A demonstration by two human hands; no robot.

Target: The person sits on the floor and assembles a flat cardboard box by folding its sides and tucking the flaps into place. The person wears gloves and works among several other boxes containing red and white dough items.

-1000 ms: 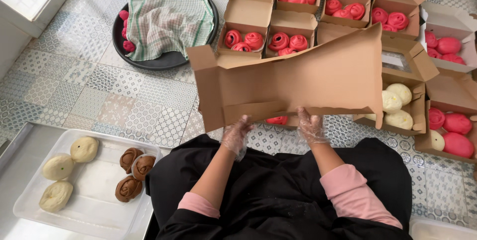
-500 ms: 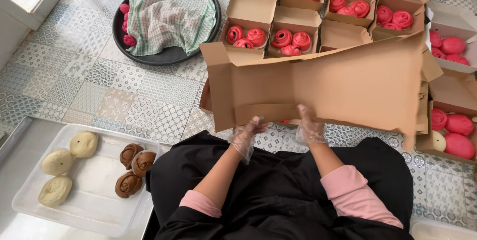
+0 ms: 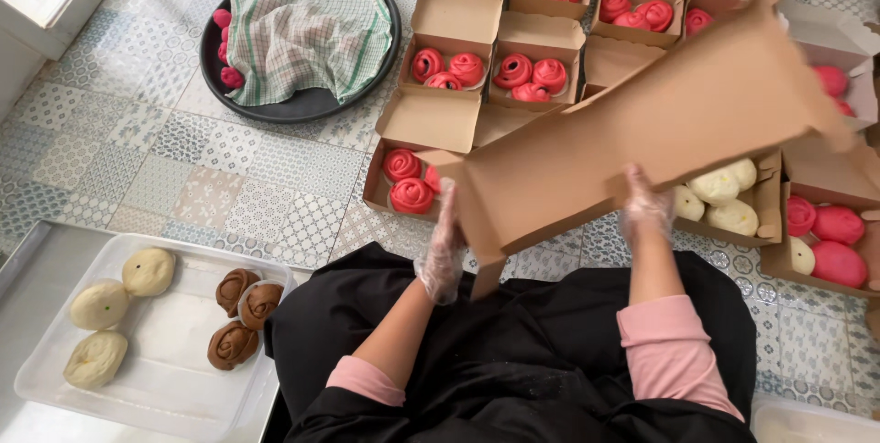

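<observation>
I hold a flat brown cardboard box blank (image 3: 642, 122) over my lap, tilted up toward the right. My left hand (image 3: 444, 246), in a thin clear glove, grips its lower left edge. My right hand (image 3: 644, 207), also gloved, holds the bottom edge further right. Just beyond the left hand sits an open cardboard box (image 3: 403, 177) with red rose-shaped buns. The raised cardboard hides part of the boxes behind it.
Several open boxes (image 3: 541, 39) of red buns stand on the patterned tile floor, and boxes with white buns (image 3: 724, 195) and red buns (image 3: 830, 241) sit at the right. A black round tray (image 3: 302, 104) under a checked cloth lies far left. A clear plastic tray (image 3: 165, 360) holds pale and brown buns.
The cardboard blank has swung from lying level in front of me to slanting up toward the right, and both hands have spread apart along its lower edge.
</observation>
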